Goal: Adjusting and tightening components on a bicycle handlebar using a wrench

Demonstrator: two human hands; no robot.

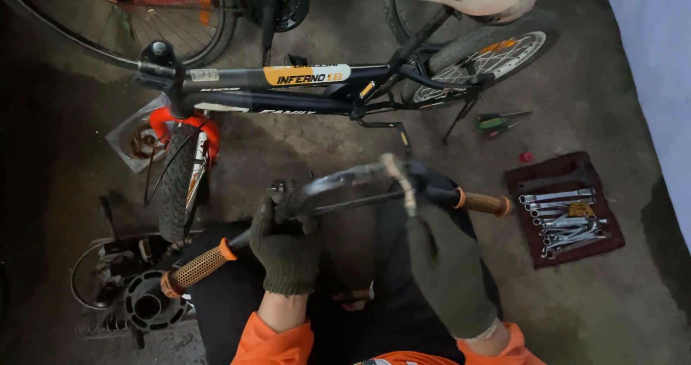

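gloved fingers (284, 224) around grey handlebar (345, 178)

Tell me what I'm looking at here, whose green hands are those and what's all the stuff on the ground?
The picture comes from a camera worn on a person's head, looking down at their own hands. They wear dark green gloves and orange sleeves. The left hand and right hand both hold a bicycle handlebar with orange-brown grips. The right hand is blurred. In front lies a small black and orange bicycle on a concrete floor. To the right, shiny wrenches lie on a dark red cloth, with screwdrivers above. At the left are dark round bicycle parts; I cannot tell exactly what they are.
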